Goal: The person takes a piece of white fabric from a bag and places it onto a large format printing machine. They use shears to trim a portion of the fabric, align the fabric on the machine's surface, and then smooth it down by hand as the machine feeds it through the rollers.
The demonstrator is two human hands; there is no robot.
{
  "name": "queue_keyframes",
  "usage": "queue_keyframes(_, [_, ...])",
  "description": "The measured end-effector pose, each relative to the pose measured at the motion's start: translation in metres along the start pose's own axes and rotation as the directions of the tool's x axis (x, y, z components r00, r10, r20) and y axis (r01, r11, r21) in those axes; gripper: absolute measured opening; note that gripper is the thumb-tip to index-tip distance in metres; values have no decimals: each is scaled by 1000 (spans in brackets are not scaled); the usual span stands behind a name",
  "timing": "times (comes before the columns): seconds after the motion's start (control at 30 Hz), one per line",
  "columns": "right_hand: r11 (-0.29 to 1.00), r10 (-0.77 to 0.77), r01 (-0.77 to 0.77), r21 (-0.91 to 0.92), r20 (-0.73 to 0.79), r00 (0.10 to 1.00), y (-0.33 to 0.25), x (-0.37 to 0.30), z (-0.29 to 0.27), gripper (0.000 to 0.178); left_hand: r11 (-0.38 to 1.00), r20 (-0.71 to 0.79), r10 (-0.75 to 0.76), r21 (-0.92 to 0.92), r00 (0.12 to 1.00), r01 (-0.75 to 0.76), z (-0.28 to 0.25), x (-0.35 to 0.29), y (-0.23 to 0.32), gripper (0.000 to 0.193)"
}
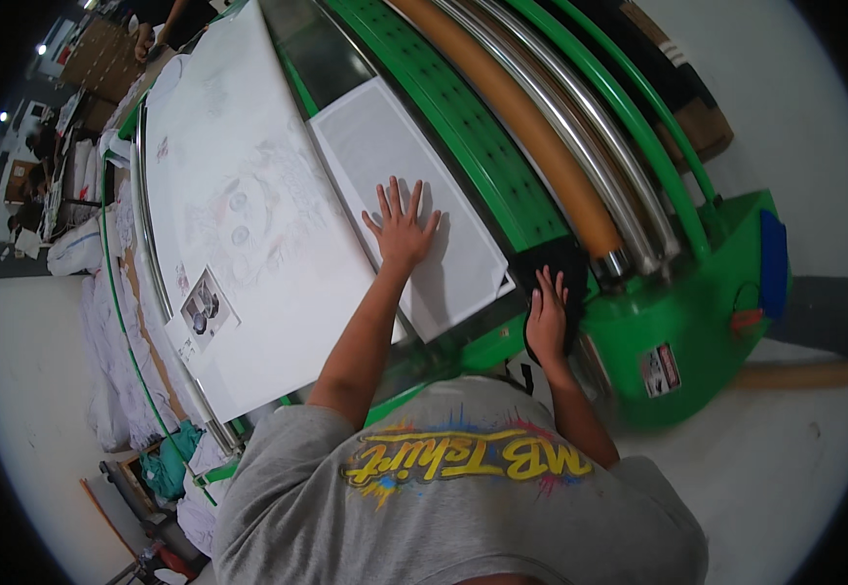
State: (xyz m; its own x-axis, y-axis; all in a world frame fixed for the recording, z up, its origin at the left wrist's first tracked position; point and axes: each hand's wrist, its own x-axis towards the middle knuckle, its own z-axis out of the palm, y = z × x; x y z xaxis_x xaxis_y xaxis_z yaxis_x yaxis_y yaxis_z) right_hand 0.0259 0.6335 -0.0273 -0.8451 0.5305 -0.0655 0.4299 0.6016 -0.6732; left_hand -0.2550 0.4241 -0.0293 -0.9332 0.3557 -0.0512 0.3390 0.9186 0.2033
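My left hand [403, 229] lies flat with its fingers spread on a white-bordered sheet with a pale grey middle [375, 132]. That sheet rests on the bed of a large green machine [443, 107]. My right hand [547, 317] is stretched out against a black cloth [565, 265] at the machine's near right corner, its fingers extended. To the left of my left hand spreads a wide white sheet [258, 195] with a faint printed drawing, and a small printed picture [210, 307] sits near its lower left edge.
An orange-brown roller [531, 117] and shiny metal rollers [599, 146] run along the machine's right side. Its green end housing [677, 322] stands at the near right. Piles of white fabric [127, 361] lie at the left. Another person's hand [144, 41] shows at the far left.
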Motion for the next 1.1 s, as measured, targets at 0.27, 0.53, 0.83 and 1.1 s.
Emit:
queue_keyframes(0.27, [-62, 292, -335, 940, 338, 895, -46, -30, -161, 62, 949, 168, 314, -83, 934, -304, -4, -141, 54, 75])
queue_keyframes(0.53, [507, 406, 323, 799, -552, 728, -62, -52, -326, 65, 795, 211, 607, -136, 766, -592, 5, -176, 81, 71])
queue_keyframes(0.83, [713, -14, -347, -609, -507, 862, -8, -19, -276, 52, 959, 142, 281, -73, 949, -273, -3, -199, 34, 66])
queue_keyframes(1.1, [984, 27, -32, 174, 29, 999, -59, 23, -57, 49, 990, 156, 110, 75, 982, -123, -12, -220, -19, 64])
